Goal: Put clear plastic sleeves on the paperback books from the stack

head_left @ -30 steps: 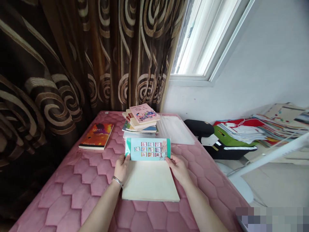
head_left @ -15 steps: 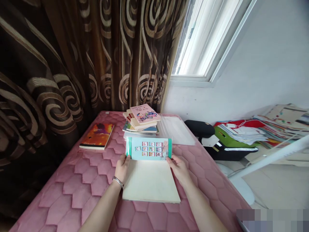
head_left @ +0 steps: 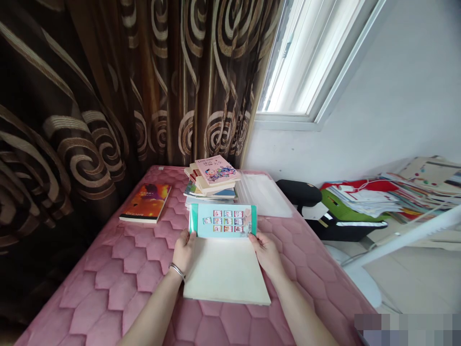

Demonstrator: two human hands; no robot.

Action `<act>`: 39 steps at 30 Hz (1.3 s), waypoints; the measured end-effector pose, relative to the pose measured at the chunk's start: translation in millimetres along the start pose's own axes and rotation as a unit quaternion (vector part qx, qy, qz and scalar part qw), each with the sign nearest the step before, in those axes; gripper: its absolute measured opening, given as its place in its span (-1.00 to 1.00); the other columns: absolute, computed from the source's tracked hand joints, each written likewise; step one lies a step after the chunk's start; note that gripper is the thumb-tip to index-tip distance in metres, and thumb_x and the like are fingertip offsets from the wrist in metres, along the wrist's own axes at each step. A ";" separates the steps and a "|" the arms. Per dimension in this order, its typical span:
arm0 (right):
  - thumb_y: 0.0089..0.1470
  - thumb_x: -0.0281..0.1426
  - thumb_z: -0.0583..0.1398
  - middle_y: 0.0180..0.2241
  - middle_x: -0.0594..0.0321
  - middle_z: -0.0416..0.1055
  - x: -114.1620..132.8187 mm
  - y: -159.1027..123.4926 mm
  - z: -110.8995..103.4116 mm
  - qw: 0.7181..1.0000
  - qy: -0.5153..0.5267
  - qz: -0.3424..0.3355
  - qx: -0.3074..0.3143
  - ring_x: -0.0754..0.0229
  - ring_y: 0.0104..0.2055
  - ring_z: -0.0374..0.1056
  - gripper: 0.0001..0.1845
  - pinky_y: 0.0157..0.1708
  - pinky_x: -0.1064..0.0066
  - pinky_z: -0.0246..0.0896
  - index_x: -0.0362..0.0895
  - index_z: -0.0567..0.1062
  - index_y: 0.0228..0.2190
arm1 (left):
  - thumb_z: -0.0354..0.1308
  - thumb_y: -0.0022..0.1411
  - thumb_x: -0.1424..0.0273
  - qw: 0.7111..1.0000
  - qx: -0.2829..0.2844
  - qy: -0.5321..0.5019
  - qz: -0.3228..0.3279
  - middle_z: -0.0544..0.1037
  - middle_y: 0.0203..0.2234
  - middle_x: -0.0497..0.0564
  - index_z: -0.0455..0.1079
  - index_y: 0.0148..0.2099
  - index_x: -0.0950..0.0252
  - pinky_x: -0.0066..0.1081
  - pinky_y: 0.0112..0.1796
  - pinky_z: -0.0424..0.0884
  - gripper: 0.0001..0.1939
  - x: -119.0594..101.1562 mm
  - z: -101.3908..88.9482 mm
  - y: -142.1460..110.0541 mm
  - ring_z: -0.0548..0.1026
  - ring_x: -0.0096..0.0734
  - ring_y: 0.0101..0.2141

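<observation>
Both my hands grip the lower corners of a teal book [head_left: 223, 220], which has rows of small cover pictures on a pale blue panel. The book is tilted up towards me. My left hand [head_left: 184, 250], with a silver bangle at its wrist, pinches the left corner; my right hand [head_left: 266, 252] pinches the right one. Below and nearer to me lies a flat cream board or pad [head_left: 225, 274] on the pink quilted mattress [head_left: 137, 274]. Whether the book and the cream piece are joined, I cannot tell.
Behind the book stands a stack of books [head_left: 218, 170] with a pink one on top. An orange book [head_left: 146, 203] lies to the left, and clear plastic sheets [head_left: 266, 194] to the right. Beyond the mattress are piled papers [head_left: 349, 199] and a white slanted pole [head_left: 403, 245].
Almost nothing differs. The view has shifted very slightly, and both hands keep their hold on the book.
</observation>
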State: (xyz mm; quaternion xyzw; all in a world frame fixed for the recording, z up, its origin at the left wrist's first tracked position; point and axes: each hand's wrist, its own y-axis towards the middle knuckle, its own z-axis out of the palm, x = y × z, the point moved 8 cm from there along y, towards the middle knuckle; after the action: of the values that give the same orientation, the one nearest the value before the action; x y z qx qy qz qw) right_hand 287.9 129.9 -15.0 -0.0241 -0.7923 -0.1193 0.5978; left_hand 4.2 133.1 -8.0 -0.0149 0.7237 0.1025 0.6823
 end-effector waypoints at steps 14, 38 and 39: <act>-0.04 0.02 0.13 -0.51 0.22 0.46 -1.5 0.2 1.8 1.000 -0.010 0.000 0.014 0.09 -0.35 0.35 -0.57 -0.36 0.39 0.23 -0.11 0.41 -0.53 | 0.07 0.12 0.12 0.999 0.017 0.027 0.015 0.49 -0.50 -0.02 0.34 -0.26 0.31 -0.38 -0.30 0.36 -0.67 10.5 -0.1 4.9 0.46 -0.29 -0.35; -0.04 0.03 0.15 -0.33 0.11 0.53 6.3 0.7 -3.5 0.998 -0.030 -0.046 -0.041 0.06 -0.29 0.39 -0.51 -0.30 0.37 0.26 -0.16 0.54 -0.41 | 0.05 0.13 0.14 0.997 -0.037 0.064 0.036 0.48 -0.51 -0.03 0.29 -0.36 0.28 -0.41 -0.38 0.36 -0.72 5.1 -7.0 6.3 0.45 -0.35 -0.43; -0.04 0.02 0.16 -0.32 0.10 0.53 7.5 0.8 -3.4 0.997 -0.032 -0.050 -0.043 0.05 -0.28 0.39 -0.52 -0.28 0.36 0.26 -0.15 0.55 -0.40 | 0.04 0.13 0.15 0.996 -0.042 0.071 0.037 0.47 -0.51 -0.04 0.28 -0.35 0.27 -0.41 -0.38 0.36 -0.73 5.1 -7.7 6.3 0.44 -0.36 -0.44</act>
State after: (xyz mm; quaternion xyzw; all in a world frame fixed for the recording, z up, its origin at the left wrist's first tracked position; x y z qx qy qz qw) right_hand 289.1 129.2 -6.9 -0.0140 -0.8055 -0.1818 0.5639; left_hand -4.7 138.6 -11.9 -0.0243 0.7653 0.1565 0.6239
